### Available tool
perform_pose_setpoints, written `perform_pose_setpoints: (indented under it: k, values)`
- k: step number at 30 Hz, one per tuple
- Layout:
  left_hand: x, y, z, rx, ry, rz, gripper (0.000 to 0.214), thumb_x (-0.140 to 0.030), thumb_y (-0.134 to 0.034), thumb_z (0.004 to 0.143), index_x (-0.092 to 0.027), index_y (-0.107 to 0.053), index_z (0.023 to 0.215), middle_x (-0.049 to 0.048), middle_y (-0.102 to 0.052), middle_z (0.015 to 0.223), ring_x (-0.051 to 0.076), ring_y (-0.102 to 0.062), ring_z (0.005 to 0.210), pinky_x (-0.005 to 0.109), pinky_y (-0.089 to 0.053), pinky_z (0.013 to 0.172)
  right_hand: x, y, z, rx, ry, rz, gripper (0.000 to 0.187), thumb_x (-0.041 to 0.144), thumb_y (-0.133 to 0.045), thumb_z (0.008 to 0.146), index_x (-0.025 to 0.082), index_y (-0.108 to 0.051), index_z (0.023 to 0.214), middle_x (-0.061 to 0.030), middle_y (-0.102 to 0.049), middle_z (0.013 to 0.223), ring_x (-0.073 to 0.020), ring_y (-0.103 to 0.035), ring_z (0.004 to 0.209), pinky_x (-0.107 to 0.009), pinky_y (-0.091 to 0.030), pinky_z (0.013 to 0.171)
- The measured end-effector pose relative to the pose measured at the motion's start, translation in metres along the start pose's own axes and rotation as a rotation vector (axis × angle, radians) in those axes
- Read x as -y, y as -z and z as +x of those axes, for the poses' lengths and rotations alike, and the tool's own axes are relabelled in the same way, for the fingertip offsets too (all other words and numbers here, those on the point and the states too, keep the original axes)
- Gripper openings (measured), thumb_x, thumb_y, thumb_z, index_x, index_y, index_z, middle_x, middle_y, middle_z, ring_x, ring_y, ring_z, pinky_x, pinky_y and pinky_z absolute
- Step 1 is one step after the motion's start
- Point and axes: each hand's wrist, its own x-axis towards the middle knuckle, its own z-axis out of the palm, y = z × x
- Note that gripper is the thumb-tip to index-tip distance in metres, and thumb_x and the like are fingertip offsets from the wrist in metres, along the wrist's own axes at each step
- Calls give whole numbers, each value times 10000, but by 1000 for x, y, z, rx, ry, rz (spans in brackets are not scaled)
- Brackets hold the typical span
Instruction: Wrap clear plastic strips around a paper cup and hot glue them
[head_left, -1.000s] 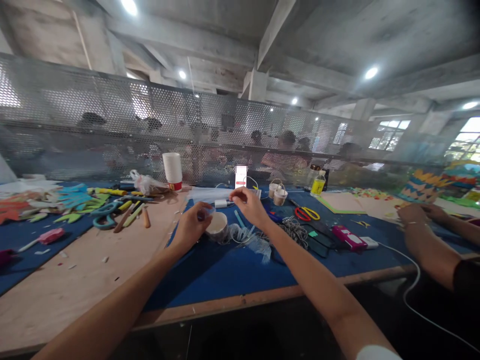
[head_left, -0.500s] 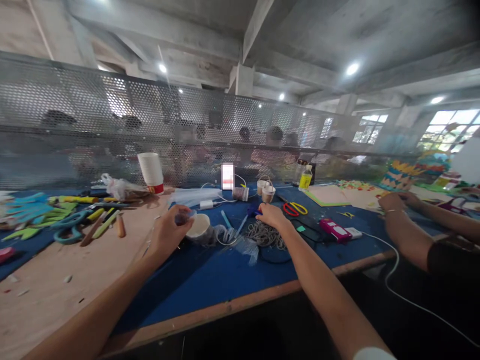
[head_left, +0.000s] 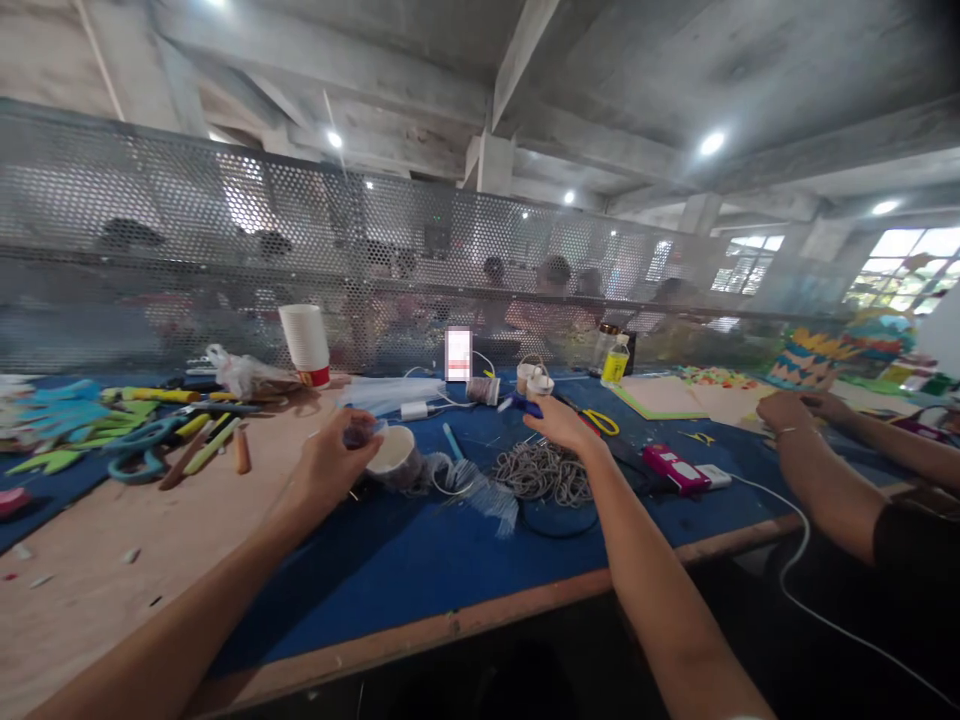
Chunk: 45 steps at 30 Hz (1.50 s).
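My left hand (head_left: pixel 330 468) is closed, pinching a small dark piece against the rim of a paper cup (head_left: pixel 395 456) on the blue mat (head_left: pixel 450 545). Bluish fringe material (head_left: pixel 480 485) trails from the cup toward a heap of grey cord (head_left: pixel 544 472). My right hand (head_left: pixel 564 423) is lifted above the cord, its fingers closed on a small blue tool (head_left: pixel 525 404) that sticks out to the left. What the dark piece in my left hand is cannot be made out.
A stack of paper cups (head_left: pixel 304 343), scissors (head_left: pixel 142 452), yellow-handled scissors (head_left: pixel 600 421), spools (head_left: pixel 534 382), a pink device (head_left: pixel 671 466) with a white cable (head_left: pixel 795 570) lie around. Another person's hands (head_left: pixel 795 415) work at the right. A mesh screen (head_left: pixel 300 260) backs the table.
My right hand came down onto the blue mat beside the cord, then lifted up and back with a blue tool in its fingers. My left hand stayed at the cup.
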Motion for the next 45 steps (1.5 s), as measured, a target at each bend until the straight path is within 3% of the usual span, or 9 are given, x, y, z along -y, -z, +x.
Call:
perform_pose_setpoints:
  k: [2, 5, 7, 10, 14, 18, 21, 29, 45]
  values:
    - [-1, -1, 0, -14, -11, -1, 320, -415, -674, 780, -217, -627, 1026, 34, -706, 884, 230, -686, 841, 342, -516, 785, -1, 9, 0, -51, 48, 104, 365, 396, -537, 954, 174, -631, 1228, -111, -680, 1216, -233, -639, 1123, -323, -463, 961]
    - [-4, -1, -1, -26, 0, -8, 304, -402, -682, 774, -218, -623, 1008, 29, -704, 877, 223, -685, 824, 341, -522, 784, 11, 12, 1, -175, 116, 512, 347, 472, -599, 906, 172, -679, 1060, -53, -708, 925, -186, -660, 818, -303, -511, 777]
    - [-6, -1, -1, -13, 14, -33, 308, -396, -685, 767, -217, -613, 1007, 21, -695, 852, 216, -681, 796, 337, -528, 767, 26, 7, 0, -209, 124, 711, 399, 541, -592, 896, 166, -667, 1010, 7, -621, 691, -138, -551, 570, -272, -472, 596]
    - [-10, 0, -2, -17, 18, -66, 284, -393, -673, 768, -211, -601, 975, 21, -678, 835, 211, -670, 797, 327, -527, 751, 53, -3, -8, -201, 180, 821, 423, 577, -608, 885, 167, -662, 977, 49, -517, 563, -123, -476, 500, -253, -420, 524]
    - [-15, 4, -2, -28, -1, -16, 271, -379, -661, 767, -211, -598, 970, 12, -667, 816, 197, -650, 747, 322, -504, 733, 83, -6, -28, -161, 389, 770, 348, 511, -632, 905, 185, -678, 1017, -30, -682, 898, -161, -614, 788, -264, -479, 691]
    - [-20, 7, -4, -53, 22, 73, 245, -345, -645, 774, -217, -608, 979, 5, -668, 806, 196, -646, 743, 318, -477, 732, 100, -8, -41, -74, 545, 643, 284, 460, -598, 947, 182, -656, 947, -14, -653, 862, -148, -585, 760, -247, -448, 685]
    - [-23, 7, -6, -62, 12, 102, 218, -325, -639, 772, -223, -599, 962, -4, -657, 804, 193, -638, 746, 312, -470, 738, 105, -20, -40, -126, 623, 511, 248, 411, -655, 918, 166, -642, 960, -37, -653, 913, -161, -592, 792, -255, -438, 719]
    - [-26, 1, -4, -61, 18, 143, 192, -329, -642, 759, -236, -541, 893, -13, -632, 803, 200, -627, 751, 309, -466, 722, 107, -34, -43, -57, 597, 253, 264, 270, -637, 934, 187, -585, 1179, -77, -655, 1138, -203, -644, 976, -274, -439, 801]
    - [-28, 0, -6, -45, 6, 145, 163, -301, -632, 761, -238, -524, 866, -6, -629, 814, 205, -630, 768, 313, -470, 728, 120, -29, -52, -81, 594, -106, 325, 262, -672, 917, 190, -535, 1203, -72, -596, 1173, -208, -660, 921, -282, -473, 706]
